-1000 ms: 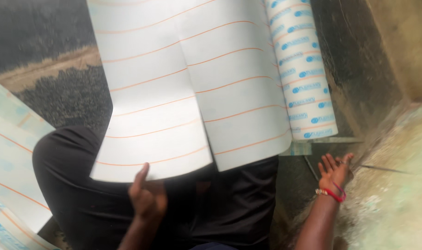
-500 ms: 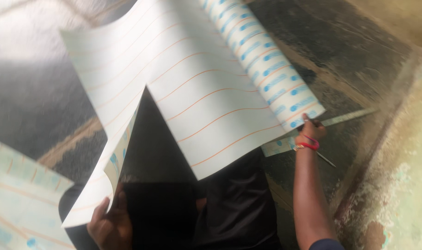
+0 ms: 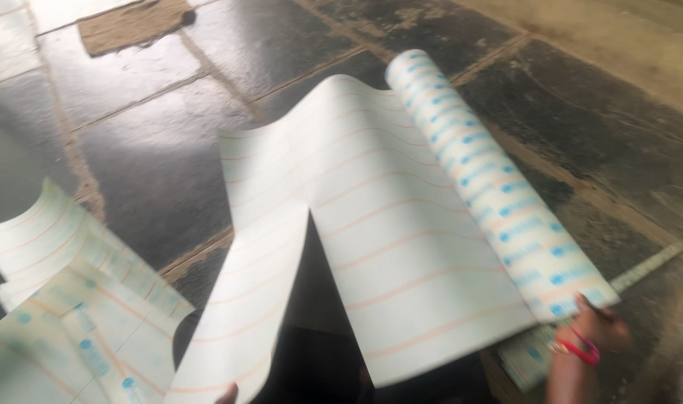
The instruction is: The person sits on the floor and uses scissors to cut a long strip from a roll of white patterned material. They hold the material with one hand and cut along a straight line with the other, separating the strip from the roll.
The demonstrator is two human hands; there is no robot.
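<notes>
A white sheet (image 3: pixel 401 224) with thin orange lines unrolls from a roll (image 3: pixel 491 187) printed with blue marks and lies over my dark-clothed lap. A long slit splits the sheet from its near edge, leaving a loose strip (image 3: pixel 244 299) on the left. My right hand (image 3: pixel 592 333), with a red band at the wrist, grips the roll's near end. Only a fingertip of my left hand (image 3: pixel 226 391) shows at the bottom edge, pinching the strip's lower corner.
Several cut pieces of the same lined, blue-printed sheet (image 3: pixel 72 299) lie at the lower left. A pale ruler (image 3: pixel 648 265) rests on the dark stone floor (image 3: pixel 162 164) just right of the roll. A brown patch (image 3: pixel 135 22) marks the floor at the top.
The view has tipped toward the floor. The sheet has dropped lower and flatter, and the slit has spread wider. My right hand stays at the roll's end, and my left hand has slid almost out of view.
</notes>
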